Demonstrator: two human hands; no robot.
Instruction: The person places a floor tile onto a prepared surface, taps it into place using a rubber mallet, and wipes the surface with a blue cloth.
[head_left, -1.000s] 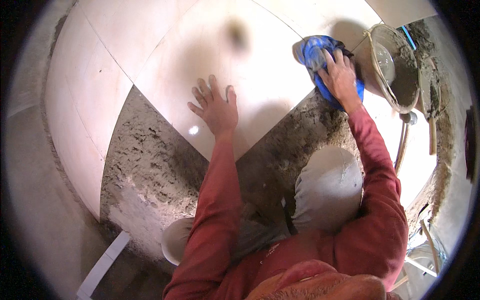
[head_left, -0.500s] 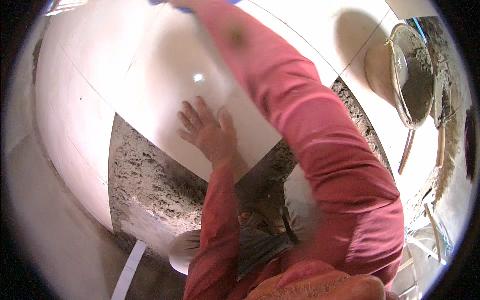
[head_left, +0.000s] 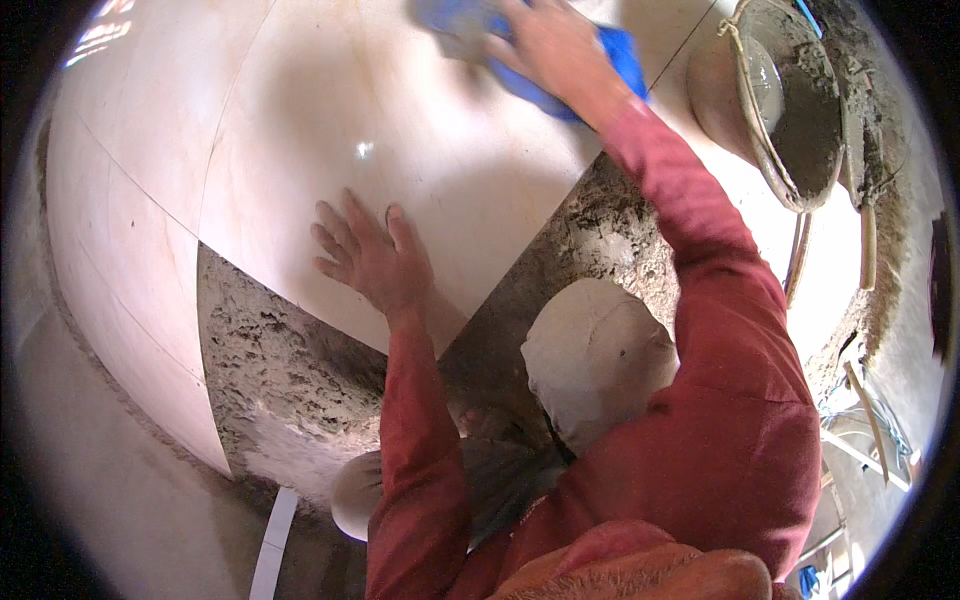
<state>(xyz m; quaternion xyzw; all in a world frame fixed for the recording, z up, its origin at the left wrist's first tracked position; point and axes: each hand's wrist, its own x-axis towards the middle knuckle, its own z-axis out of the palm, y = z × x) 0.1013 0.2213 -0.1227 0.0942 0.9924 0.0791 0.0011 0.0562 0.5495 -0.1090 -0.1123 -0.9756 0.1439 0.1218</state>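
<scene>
My left hand [head_left: 375, 260] lies on a glossy cream floor tile [head_left: 300, 130], its fingers spread and nothing held. Stretched out to the far side, my right hand [head_left: 555, 50] presses a blue cloth [head_left: 625, 70] against the tiles. Part of that cloth is hidden under the palm, and its left end is smeared by motion. One corner of the cream tile points toward me, with rough grey mortar [head_left: 290, 340] along its near left edge.
A bucket [head_left: 770, 110] of wet grey mix stands at the far right, with wooden-handled tools [head_left: 868, 245] beside it. More rough mortar [head_left: 610, 225] lies to the right of the tile corner. A white strip [head_left: 272, 545] is at the lower left; cords and sticks [head_left: 870, 420] lie at the right.
My right hand has come from the top edge back toward the right with the blue cloth. The view has shifted a little; my left hand still rests flat on the tile.
</scene>
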